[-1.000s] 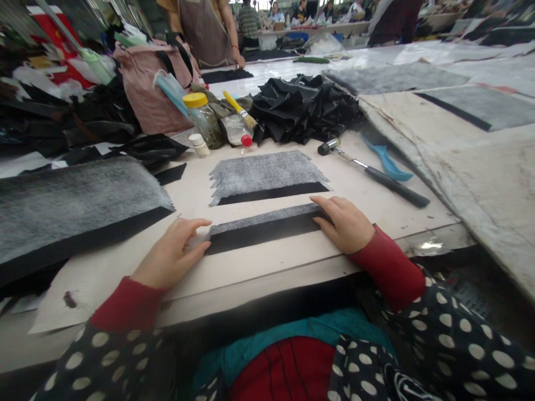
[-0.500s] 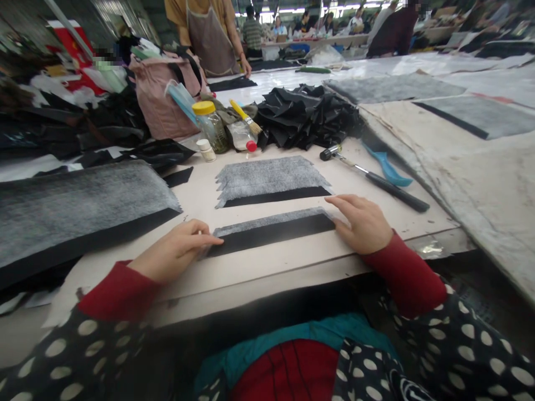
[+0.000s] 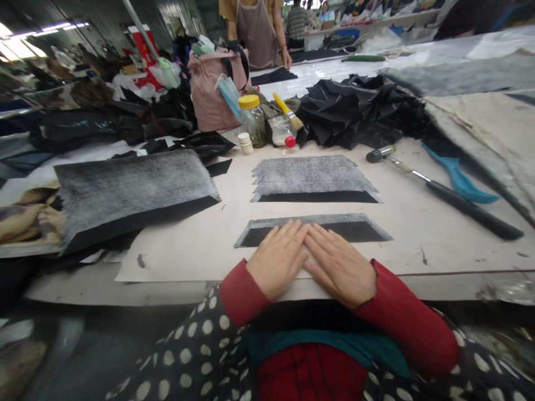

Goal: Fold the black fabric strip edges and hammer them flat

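A black strip of material with a grey fuzzy border [image 3: 355,231] lies flat on the pale work board [image 3: 188,250] in front of me. Both hands rest on its near middle, side by side, fingertips touching or nearly so. My left hand [image 3: 278,257] lies flat with its fingers stretched out. From the other side, my right hand [image 3: 338,262] is laid flat too, its fingers angled toward the left hand. They cover part of the strip's lower edge. Just beyond lies a fanned stack of grey-and-black pieces [image 3: 309,174].
At left lies a bigger grey stack [image 3: 142,186]. To the right are a hammer [image 3: 451,197] and a blue tool [image 3: 463,178]. Behind stand a yellow-lidded jar [image 3: 253,122], a small white bottle [image 3: 245,143], a brush [image 3: 288,111], a black heap [image 3: 355,111] and a pink bag [image 3: 213,89]. A person [image 3: 257,33] stands across.
My hands have moved from the strip's two ends inward to its middle and now lie flat together. The strip's grey border now shows at both ends. The view has swung left.
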Available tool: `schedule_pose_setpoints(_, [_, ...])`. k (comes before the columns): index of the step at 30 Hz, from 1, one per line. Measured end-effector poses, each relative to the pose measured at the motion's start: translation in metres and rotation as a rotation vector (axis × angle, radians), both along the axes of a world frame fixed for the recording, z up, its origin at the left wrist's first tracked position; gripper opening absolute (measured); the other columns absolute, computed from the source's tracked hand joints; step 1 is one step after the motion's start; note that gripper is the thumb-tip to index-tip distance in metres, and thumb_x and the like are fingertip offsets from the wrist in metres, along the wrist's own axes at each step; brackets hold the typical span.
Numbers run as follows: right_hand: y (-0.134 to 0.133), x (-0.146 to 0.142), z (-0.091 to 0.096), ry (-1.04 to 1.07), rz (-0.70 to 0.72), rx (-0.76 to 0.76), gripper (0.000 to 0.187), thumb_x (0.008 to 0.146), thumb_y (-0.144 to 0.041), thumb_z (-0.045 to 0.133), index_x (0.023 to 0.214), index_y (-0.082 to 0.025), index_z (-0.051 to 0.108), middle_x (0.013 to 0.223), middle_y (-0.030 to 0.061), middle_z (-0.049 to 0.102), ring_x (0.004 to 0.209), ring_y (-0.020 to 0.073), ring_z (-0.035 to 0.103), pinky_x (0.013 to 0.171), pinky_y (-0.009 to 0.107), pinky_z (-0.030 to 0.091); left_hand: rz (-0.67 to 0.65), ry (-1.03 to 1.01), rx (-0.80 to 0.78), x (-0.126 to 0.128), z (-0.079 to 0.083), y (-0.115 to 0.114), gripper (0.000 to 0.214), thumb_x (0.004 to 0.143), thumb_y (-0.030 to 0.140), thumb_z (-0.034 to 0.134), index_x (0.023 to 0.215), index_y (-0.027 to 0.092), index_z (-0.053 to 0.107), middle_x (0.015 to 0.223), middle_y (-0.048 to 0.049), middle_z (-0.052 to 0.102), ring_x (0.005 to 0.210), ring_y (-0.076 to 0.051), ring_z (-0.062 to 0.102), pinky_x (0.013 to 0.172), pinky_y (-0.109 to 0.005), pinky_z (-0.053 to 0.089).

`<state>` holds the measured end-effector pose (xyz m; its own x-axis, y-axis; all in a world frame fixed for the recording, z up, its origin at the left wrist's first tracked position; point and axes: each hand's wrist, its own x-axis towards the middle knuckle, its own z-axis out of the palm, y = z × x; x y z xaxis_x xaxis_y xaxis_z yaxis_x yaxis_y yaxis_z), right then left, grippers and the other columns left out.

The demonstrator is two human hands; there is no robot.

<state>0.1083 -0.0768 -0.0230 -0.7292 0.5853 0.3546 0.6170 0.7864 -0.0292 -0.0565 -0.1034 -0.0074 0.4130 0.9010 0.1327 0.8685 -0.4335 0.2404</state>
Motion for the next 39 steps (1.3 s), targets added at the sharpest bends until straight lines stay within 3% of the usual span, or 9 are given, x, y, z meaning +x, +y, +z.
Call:
schedule_pose_setpoints(6, [0.011, 0.035, 0.002, -0.055, -0.087, 0.018, 0.055, 0.089, -0.04, 0.026, 0.123, -0.003, 0.046, 0.131, 0.0168, 0.04, 0.121, 0.0262, 0.038, 0.094, 0.042, 0.038, 0.062, 0.168, -0.002, -0.03, 0.006, -0.014, 0.056, 0.088, 0.043, 0.029, 0.131, 0.008, 0.031, 0.139, -0.0144, 0.024, 0.129, -0.024, 0.022, 0.103, -0.044, 0.026])
schedule_pose_setpoints(13, [0.013, 0.082, 0.002, -0.102, -0.329, 0.026, 0.057, 0.088, -0.044, 0.026, 0.122, -0.003, 0.046, 0.13, 0.0173, 0.041, 0.12, 0.0265, 0.039, 0.095, 0.045, 0.035, 0.133, 0.375, 0.168, -0.071, 0.002, -0.026, 0.054, 0.088, 0.045, 0.021, 0.126, 0.01, 0.04, 0.134, -0.0151, 0.034, 0.124, -0.03, 0.032, 0.096, -0.055, 0.029])
schedule_pose_setpoints(18, [0.019, 0.113, 0.013, 0.065, -0.469, 0.055, 0.053, 0.088, -0.041, 0.026, 0.119, -0.005, 0.049, 0.125, 0.0169, 0.047, 0.114, 0.0252, 0.044, 0.094, 0.042, 0.036, 0.016, 0.431, 0.24, -0.071, 0.061, -0.028, 0.05, 0.09, 0.04, 0.021, 0.127, 0.011, 0.038, 0.137, -0.0142, 0.031, 0.126, -0.028, 0.028, 0.098, -0.049, 0.029])
schedule_pose_setpoints(21, [0.026, 0.118, 0.02, 0.12, -0.473, 0.034, 0.048, 0.088, -0.039, 0.03, 0.112, -0.006, 0.055, 0.112, 0.0162, 0.056, 0.103, 0.0241, 0.05, 0.087, 0.037, 0.04, -0.16, 0.336, 0.272, -0.037, 0.105, -0.021, 0.043, 0.089, 0.034, 0.029, 0.129, 0.019, 0.033, 0.134, -0.0056, 0.037, 0.121, -0.021, 0.036, 0.102, -0.039, 0.029])
schedule_pose_setpoints(23, [0.03, 0.114, 0.021, 0.101, -0.481, 0.006, 0.045, 0.087, -0.038, 0.032, 0.109, -0.008, 0.058, 0.103, 0.0149, 0.058, 0.095, 0.0239, 0.053, 0.082, 0.036, 0.042, -0.278, 0.264, 0.263, -0.004, 0.117, -0.005, 0.035, 0.088, 0.025, 0.033, 0.121, 0.02, 0.043, 0.124, -0.0042, 0.047, 0.111, -0.019, 0.045, 0.096, -0.034, 0.036])
schedule_pose_setpoints(26, [0.033, 0.103, 0.016, 0.071, -0.524, -0.026, 0.042, 0.085, -0.041, 0.039, 0.106, -0.012, 0.06, 0.095, 0.0117, 0.059, 0.085, 0.0225, 0.052, 0.076, 0.034, 0.041, -0.417, 0.216, 0.155, 0.046, 0.098, 0.032, 0.028, 0.085, 0.014, 0.037, 0.107, 0.015, 0.054, 0.106, -0.0059, 0.056, 0.096, -0.017, 0.052, 0.086, -0.029, 0.043])
schedule_pose_setpoints(30, [0.031, 0.096, 0.008, 0.075, -0.558, -0.009, 0.038, 0.082, -0.045, 0.044, 0.104, -0.019, 0.062, 0.091, 0.0086, 0.057, 0.079, 0.0211, 0.048, 0.071, 0.033, 0.038, -0.485, 0.198, 0.033, 0.088, 0.046, 0.078, 0.023, 0.085, 0.011, 0.037, 0.098, 0.012, 0.057, 0.095, -0.007, 0.057, 0.091, -0.017, 0.052, 0.084, -0.03, 0.044])
schedule_pose_setpoints(34, [0.031, 0.097, 0.007, 0.117, -0.558, -0.035, 0.032, 0.081, -0.041, 0.048, 0.101, -0.021, 0.063, 0.089, 0.007, 0.057, 0.079, 0.0207, 0.046, 0.07, 0.032, 0.035, -0.474, 0.085, 0.076, 0.094, 0.016, 0.095, 0.02, 0.086, 0.013, 0.04, 0.095, 0.011, 0.057, 0.095, -0.0078, 0.057, 0.093, -0.017, 0.05, 0.086, -0.03, 0.042])
schedule_pose_setpoints(39, [0.039, 0.1, 0.009, 0.266, -0.517, -0.185, 0.024, 0.077, -0.032, 0.053, 0.096, -0.022, 0.065, 0.085, 0.0055, 0.058, 0.079, 0.019, 0.049, 0.071, 0.032, 0.037, -0.444, -0.088, 0.111, 0.088, 0.01, 0.095, 0.016, 0.086, 0.016, 0.041, 0.09, 0.013, 0.057, 0.092, -0.0066, 0.057, 0.09, -0.017, 0.05, 0.084, -0.03, 0.042])
